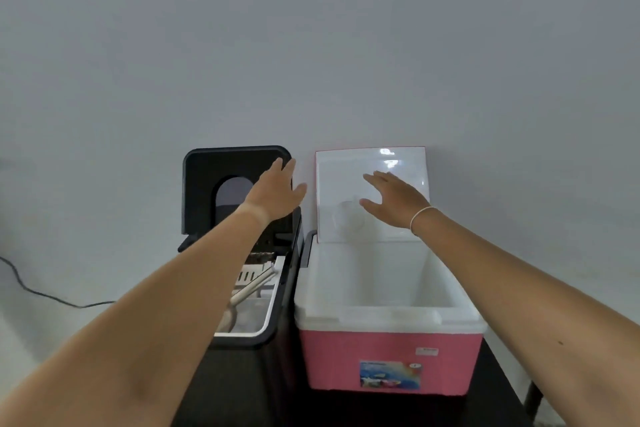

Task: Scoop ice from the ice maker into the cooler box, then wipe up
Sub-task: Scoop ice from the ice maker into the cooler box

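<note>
A person reaches both bare arms over a dark table (498,378) set against a plain grey wall (311,45). At centre left of the frame stands the black ice maker (256,322), its lid (204,184) raised upright; the left hand (277,194), fingers straight and grasping nothing, is spread at the lid's upper right corner. Inside the machine's white basin lies a pale scoop (252,288), partly hidden by the left forearm. Just beside it, at centre right, sits the pink cooler box (388,360), its white lid (346,170) tilted back against the wall. The right hand (391,198), a thin band at the wrist, hovers open-fingered before that lid, holding nothing. A black cable (41,293) trails at lower left.
</note>
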A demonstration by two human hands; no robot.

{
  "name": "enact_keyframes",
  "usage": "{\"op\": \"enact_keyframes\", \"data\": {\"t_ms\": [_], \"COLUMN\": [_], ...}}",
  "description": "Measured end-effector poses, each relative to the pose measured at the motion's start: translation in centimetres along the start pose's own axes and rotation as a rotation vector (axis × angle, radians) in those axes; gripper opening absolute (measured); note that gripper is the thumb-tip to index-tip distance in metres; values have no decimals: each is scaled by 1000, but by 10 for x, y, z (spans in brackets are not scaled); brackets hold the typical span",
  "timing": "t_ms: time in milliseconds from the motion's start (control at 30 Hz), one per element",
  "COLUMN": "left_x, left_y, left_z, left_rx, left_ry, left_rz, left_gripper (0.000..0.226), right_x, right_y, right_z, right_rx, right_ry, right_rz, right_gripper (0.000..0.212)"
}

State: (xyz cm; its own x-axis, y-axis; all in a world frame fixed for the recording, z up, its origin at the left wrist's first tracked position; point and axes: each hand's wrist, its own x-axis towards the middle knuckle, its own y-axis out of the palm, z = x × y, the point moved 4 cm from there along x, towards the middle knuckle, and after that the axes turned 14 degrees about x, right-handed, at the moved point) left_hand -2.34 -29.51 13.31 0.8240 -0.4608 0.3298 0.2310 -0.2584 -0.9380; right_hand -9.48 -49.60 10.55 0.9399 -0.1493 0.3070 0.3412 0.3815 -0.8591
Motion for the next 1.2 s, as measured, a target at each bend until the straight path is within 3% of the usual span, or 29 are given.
{"op": "enact_keyframes", "data": {"t_ms": [400, 667, 933, 1067, 1200], "left_x": [-86, -107, -112, -105, -101], "left_y": [9, 48, 92, 97, 100], "left_z": [129, 208, 237, 238, 237], "left_rx": [-37, -154, -301, -361, -387], "left_ry": [-204, -185, -118, -122, -153], "left_rz": [35, 90, 206, 203, 203], "left_gripper": [61, 56, 51, 54, 54], "right_x": [-37, -26, -24, -24, -20], "right_y": [126, 195, 225, 202, 166], "right_z": [133, 171, 186, 191, 186], "right_rx": [141, 56, -426, -480, -704], "right_ry": [-220, -130, -170, -164, -123], "right_rz": [330, 381, 363, 330, 295], "right_gripper": [55, 57, 46, 42, 43]}}
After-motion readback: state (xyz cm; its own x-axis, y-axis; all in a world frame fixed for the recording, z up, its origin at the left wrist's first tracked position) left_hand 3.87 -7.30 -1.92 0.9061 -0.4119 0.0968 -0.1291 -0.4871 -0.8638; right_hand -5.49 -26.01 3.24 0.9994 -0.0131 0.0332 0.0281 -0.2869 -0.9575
